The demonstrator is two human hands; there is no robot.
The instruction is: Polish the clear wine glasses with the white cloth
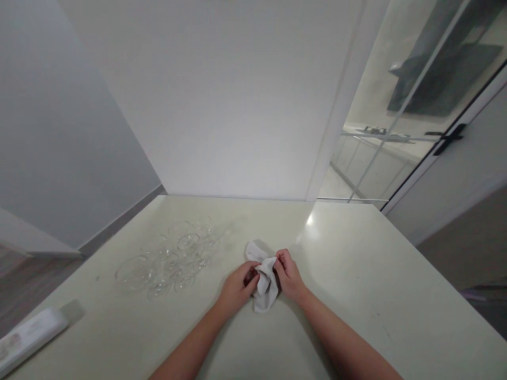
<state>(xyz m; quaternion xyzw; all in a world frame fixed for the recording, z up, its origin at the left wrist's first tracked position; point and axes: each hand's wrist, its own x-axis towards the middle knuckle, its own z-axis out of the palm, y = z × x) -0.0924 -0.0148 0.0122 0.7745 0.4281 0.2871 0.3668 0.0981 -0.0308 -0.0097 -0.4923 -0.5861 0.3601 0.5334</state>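
While two bare forearms reach in from six o'clock, a crumpled white cloth (267,282) sits between the person's hands, close to the middle of a pale, glossy table (356,295). On the cloth's nine o'clock side, the left hand (236,287) pinches a fold between thumb and curled fingers; toward three o'clock, the right hand (290,277) grips the opposite edge with its fingertips. One loose end flops out toward eleven o'clock, another hangs toward six. Whether anything is wrapped inside, I can't tell from where I stand.

I'd judge the cloth light, soft and limp — nothing to break, little to slip — so a gathered fold or a corner gives the surest hold, though unheld ends will likely droop.

At about ten o'clock from the cloth lies a cluster of clear glassware (172,269), its outlines overlapping too much to count; it looks smooth and fragile, well apart from both hands. Near the table's edge at eight o'clock rests what seems a white power strip (34,335).
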